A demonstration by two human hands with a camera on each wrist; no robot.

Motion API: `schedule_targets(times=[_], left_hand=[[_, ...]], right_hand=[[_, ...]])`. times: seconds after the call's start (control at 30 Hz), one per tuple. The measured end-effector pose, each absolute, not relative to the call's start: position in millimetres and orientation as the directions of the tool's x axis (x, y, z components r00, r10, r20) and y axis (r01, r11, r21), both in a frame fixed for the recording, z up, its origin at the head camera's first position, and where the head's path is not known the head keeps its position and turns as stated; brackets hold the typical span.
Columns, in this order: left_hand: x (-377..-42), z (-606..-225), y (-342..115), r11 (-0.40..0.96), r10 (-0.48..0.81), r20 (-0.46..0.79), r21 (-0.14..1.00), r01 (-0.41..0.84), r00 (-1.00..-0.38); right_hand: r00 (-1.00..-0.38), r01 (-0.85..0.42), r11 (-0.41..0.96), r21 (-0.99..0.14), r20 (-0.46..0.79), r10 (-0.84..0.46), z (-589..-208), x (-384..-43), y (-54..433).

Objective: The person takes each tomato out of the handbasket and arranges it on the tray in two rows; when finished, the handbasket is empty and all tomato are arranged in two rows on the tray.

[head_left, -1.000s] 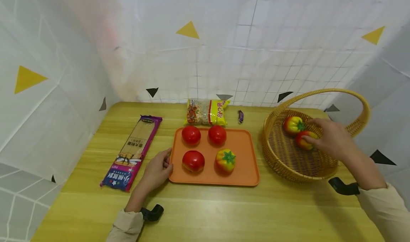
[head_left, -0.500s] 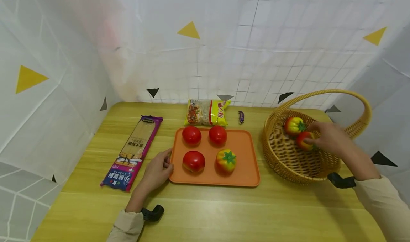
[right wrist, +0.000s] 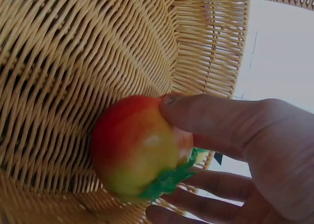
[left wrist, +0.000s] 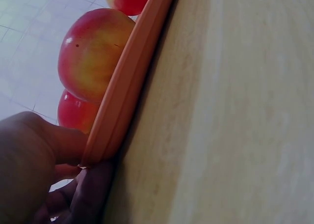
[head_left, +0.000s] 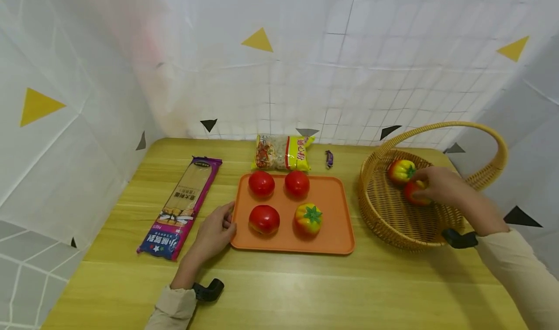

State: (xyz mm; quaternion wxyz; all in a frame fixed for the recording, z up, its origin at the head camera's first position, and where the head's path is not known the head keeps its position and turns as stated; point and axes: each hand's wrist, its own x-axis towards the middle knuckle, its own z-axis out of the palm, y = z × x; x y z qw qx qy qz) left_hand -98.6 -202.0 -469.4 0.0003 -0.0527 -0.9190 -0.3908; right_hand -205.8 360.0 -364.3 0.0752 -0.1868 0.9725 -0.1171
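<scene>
My left hand (head_left: pixel 214 233) grips the left rim of an orange tray (head_left: pixel 279 242), thumb at the top edge and fingers beneath it in the left wrist view. On the tray stand several red tomatoes (head_left: pixel 264 219), one of them yellow-red with its green leafy top (head_left: pixel 312 214) facing up. To the right, my right hand (head_left: pixel 447 189) reaches into a wicker basket (head_left: pixel 384 221). Its thumb and fingers hold a red-yellow tomato (right wrist: pixel 132 145) low in the basket, green leaves towards the fingers. A second tomato (head_left: pixel 399 171) lies just behind it.
A long purple pasta packet (head_left: pixel 181 204) lies left of the tray. Behind the tray are a yellow bag of macaroni (head_left: pixel 281 153) and a small purple-wrapped candy (head_left: pixel 329 159). The basket's tall handle (head_left: pixel 454 123) arches over its far side. A white sheet hangs behind the table.
My right hand has moved slightly left and closed around the nearer tomato in the basket. The left hand and the tray have stayed in place.
</scene>
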Motion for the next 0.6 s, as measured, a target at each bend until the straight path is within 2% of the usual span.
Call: schedule_targets(times=[0.43, 0.6], left_hand=[[-99.4, -469.7, -201.8, 0.689, 0.079, 0.031, 0.720, 0.077, -0.996], [-99.3, -470.1, -201.4, 0.695, 0.077, 0.023, 0.715, 0.070, -0.997]], right_hand=[[-0.941, -0.240, 0.923, -0.301, -0.161, -0.298, -374.1, -207.7, 370.2], [-0.939, -0.237, 0.924, -0.300, -0.173, -0.297, -375.8, -206.9, 371.9]])
